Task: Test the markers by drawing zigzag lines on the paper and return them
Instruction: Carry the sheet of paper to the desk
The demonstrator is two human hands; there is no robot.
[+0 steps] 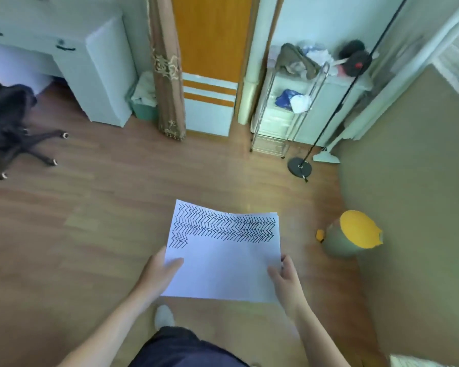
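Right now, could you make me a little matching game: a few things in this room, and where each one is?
Things:
1. paper
2. bin
3. office chair
4. wire rack

Places:
A. far left on the floor
B. held in both hands
C. against the back wall, right of the door
D. on the floor, right of the paper

Pairs: 1-B, 2-D, 3-A, 4-C

Matt white paper [223,263], smooth wood-look floor [90,221], shiny metal wire rack [284,123]
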